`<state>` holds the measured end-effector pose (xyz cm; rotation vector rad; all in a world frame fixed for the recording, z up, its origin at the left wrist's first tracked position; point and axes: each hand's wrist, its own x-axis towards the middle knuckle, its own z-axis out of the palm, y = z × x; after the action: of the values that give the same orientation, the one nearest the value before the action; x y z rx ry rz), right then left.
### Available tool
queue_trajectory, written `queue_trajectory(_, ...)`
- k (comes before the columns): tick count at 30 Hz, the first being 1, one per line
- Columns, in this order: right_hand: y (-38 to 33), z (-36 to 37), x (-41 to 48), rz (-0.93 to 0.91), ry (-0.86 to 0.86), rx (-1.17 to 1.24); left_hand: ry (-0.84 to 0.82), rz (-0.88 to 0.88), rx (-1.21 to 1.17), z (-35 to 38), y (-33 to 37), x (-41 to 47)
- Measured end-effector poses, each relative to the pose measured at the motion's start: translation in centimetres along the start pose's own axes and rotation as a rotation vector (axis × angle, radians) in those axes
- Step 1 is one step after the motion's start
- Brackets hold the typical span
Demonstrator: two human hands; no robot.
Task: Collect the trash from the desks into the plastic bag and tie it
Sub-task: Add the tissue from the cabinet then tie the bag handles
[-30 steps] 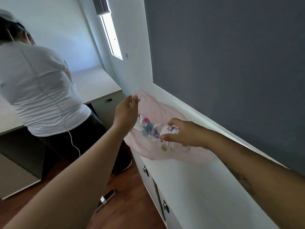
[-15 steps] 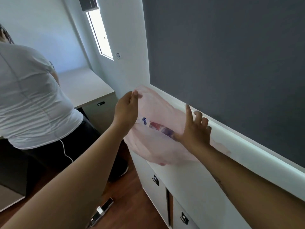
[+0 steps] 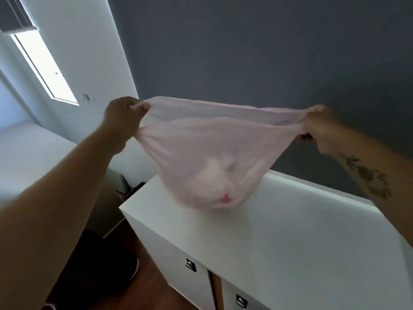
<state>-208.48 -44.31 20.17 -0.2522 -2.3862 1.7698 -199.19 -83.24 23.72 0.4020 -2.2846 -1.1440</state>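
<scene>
A single head-worn view looks forward and down, close over a white desk (image 3: 290, 231) against the wall.

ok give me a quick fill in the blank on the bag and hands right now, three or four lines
1. The left hand and right hand each grip one end of the plastic bag's ____.
2. The bag is a translucent pale ____ colour.
3. The trash sits at the ____ of the bag.
4. The bag hangs over the white ____ with drawer handles.

Missing words: mouth; pink; bottom; desk
</scene>
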Motion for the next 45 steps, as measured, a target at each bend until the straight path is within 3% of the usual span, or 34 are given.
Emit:
queue_trajectory(3,-1.8,-5.2,-0.2,0.026,-0.083,0.199,-0.430,-0.018,0.015,-0.3,1.9,-0.2)
queue_trajectory(5,-1.8,-8.3,-0.6,0.043,-0.147,0.194,-0.677,-0.050,0.023,0.5,2.8,-1.1)
queue_trajectory(9,0.4,-11.9,-1.1,0.091,-0.036,0.220,-0.876,-0.059,-0.069,4.1,3.9,-2.4)
queue_trajectory(12,2.5,-12.7,-1.8,0.184,0.104,0.430,-0.984,0.034,-0.031,6.8,4.2,-3.0)
queue_trajectory(15,4.1,-12.5,-2.5,0.303,0.275,0.511,-0.905,0.296,0.252,9.8,4.6,-2.8)
queue_trajectory(18,4.6,-11.2,-3.7,0.350,0.326,0.579,-0.898,0.356,0.104,12.5,4.1,-1.8)
queue_trajectory(22,5.0,-10.1,-4.6,0.179,0.172,0.818,-0.849,-0.004,-0.521,16.1,2.7,-0.1)
queue_trajectory(25,5.5,-8.1,-5.2,0.096,0.291,0.707,-0.768,-0.340,-0.929,19.2,2.7,-1.1)
queue_trajectory(27,5.9,-6.5,-5.6,0.096,0.328,0.683,-0.738,-0.513,-1.069,21.0,3.3,-2.1)
queue_trajectory(32,7.4,-5.2,-5.4,0.243,0.547,0.684,-0.862,-0.491,-1.092,22.9,3.9,-3.1)
queue_trajectory(36,7.9,-5.2,-5.7,0.279,0.494,1.043,-0.935,-0.397,-1.073,23.5,3.2,-3.6)
queue_trajectory(38,7.6,-5.3,-5.5,0.302,0.583,1.184,-0.926,-0.360,-1.061,24.0,2.9,-3.9)
queue_trajectory(40,7.5,-5.8,-5.4,0.337,0.639,1.115,-0.864,-0.371,-1.063,24.5,3.0,-4.2)
queue_trajectory(43,7.5,-6.6,-5.4,0.319,0.525,0.932,-0.692,-0.467,-1.071,25.0,3.6,-4.1)
queue_trajectory(45,7.8,-6.8,-5.4,0.261,0.455,0.833,-0.728,-0.552,-1.156,25.1,4.2,-4.2)
